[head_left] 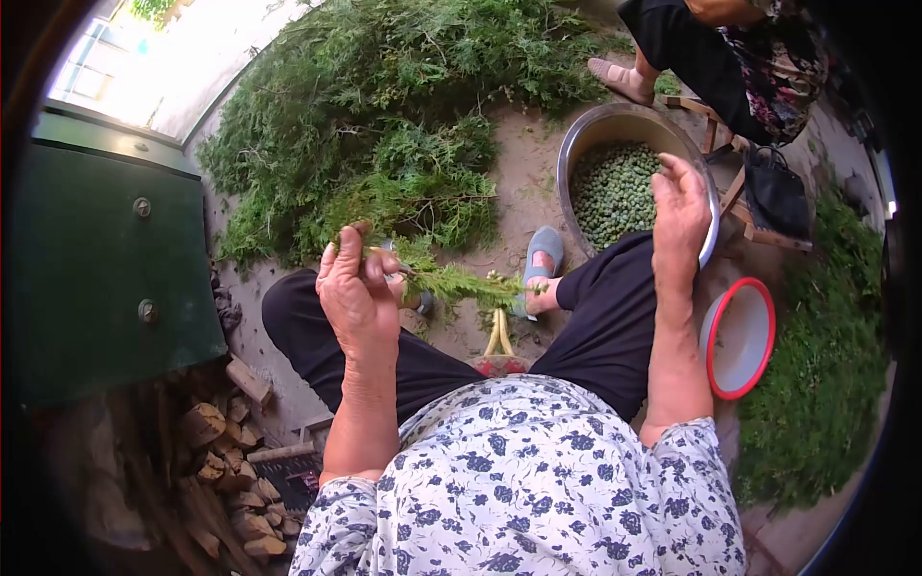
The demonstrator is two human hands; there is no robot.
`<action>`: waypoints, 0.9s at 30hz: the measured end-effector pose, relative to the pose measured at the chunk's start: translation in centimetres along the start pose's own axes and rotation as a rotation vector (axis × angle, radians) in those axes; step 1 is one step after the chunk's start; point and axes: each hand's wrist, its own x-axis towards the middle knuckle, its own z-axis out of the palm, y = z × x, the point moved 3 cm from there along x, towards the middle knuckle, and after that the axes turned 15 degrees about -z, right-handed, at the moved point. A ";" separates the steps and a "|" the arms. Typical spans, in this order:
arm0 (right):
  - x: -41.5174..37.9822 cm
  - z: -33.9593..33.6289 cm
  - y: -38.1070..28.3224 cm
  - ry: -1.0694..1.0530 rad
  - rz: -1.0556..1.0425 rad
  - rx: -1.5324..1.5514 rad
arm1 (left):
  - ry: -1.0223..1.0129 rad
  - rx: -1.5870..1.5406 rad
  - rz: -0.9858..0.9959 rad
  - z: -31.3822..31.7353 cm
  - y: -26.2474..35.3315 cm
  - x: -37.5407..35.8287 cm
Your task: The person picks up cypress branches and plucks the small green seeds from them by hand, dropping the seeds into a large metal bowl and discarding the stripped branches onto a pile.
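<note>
Our left hand (360,293) is clenched on a leafy conifer sprig (461,283), its grip closed at the stem end, above the gap between our knees. The sprig points across toward our right, its tip ending over our shoe, apart from the basin. Our right hand (680,216) is raised with fingers bent over the right side of the metal basin (565,173); we cannot tell whether it pinches anything. Small green cones (610,197) lie in the basin, below its rim, and our right knee comes close to the near edge.

Between the two hands the air is open except for the sprig. Beyond our feet, a strip of bare ground (523,173) separates the basin from the large branch pile (365,77), which spreads ahead and to our left. To the right of our right forearm sits a red-rimmed bowl (740,336), tilted in view, with a second heap of greenery (816,384) close beyond its outer edge. Past the basin, another person's foot (622,79) is near the far rim, and a black bag (776,192) on a wooden stool (778,238) crowds the right side. A green cabinet (96,269) and stacked firewood (206,422) bound our left.
</note>
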 end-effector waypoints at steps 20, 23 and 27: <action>-11.3 11.7 -6.8 -0.284 1.002 1.034 | 0.025 -0.057 -0.264 -3.8 -4.6 2.4; -11.0 11.9 -7.1 -0.375 0.919 0.895 | 0.025 0.229 -0.165 -3.0 -4.1 1.5; -11.0 12.6 -7.4 -0.465 0.836 0.803 | 0.148 0.756 0.510 -0.6 -2.1 -0.7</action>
